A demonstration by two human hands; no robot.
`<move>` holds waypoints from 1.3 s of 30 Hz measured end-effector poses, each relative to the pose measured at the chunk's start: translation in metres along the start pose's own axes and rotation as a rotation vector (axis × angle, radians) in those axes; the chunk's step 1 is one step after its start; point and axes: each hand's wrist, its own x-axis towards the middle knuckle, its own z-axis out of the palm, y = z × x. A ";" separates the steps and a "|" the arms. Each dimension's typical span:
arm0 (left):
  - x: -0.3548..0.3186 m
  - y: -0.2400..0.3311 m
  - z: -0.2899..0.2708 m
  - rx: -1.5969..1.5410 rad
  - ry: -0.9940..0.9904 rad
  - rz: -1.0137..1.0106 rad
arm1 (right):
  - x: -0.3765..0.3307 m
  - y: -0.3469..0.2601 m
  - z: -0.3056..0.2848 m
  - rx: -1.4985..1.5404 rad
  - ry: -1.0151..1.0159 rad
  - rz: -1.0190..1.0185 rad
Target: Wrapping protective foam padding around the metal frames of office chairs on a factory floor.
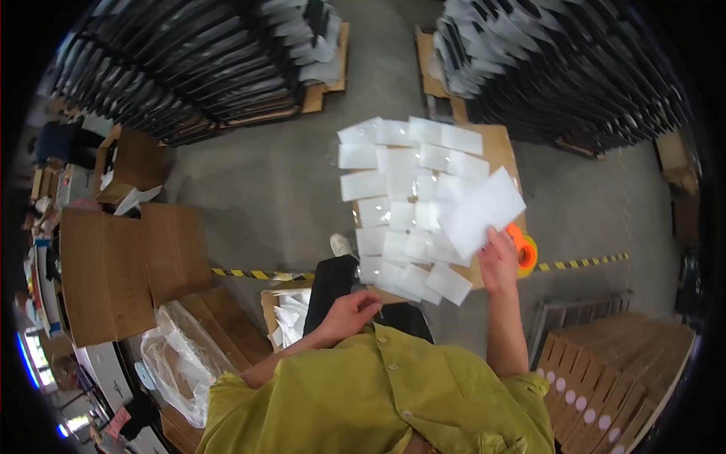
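Observation:
My right hand [499, 261] grips a white foam sheet [488, 208] by its near edge, thumb on top, and holds it above the right side of a cardboard-topped work surface [499, 147]. Rows of smaller white rectangular pieces [397, 160] cover most of that cardboard, some overlapping, with shiny clear strips along their edges. Near my lap, my left hand [354, 314] has its thumb and fingers pressed together; whatever they hold, if anything, is too small to make out. Beside my right wrist lie an orange ring [519, 240] and a yellow ring [532, 253], like tape rolls.
Black racks [189, 68] of stacked parts stand far left, with similar racks [560, 76] far right. Open cardboard boxes [106, 272] and clear plastic wrap [189, 356] are at my left. A box of white pieces [291, 314] sits by my leg. Stacked cartons [605, 378] stand right.

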 end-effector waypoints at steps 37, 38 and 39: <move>0.199 0.076 -0.398 -0.659 0.242 0.390 | 0.195 0.164 0.394 -0.824 -0.646 0.164; 0.203 0.077 -0.412 -0.673 0.297 0.393 | 0.203 0.167 0.412 -0.826 -0.668 0.175; 0.200 0.077 -0.430 -0.681 0.328 0.400 | 0.211 0.172 0.435 -0.834 -0.699 0.183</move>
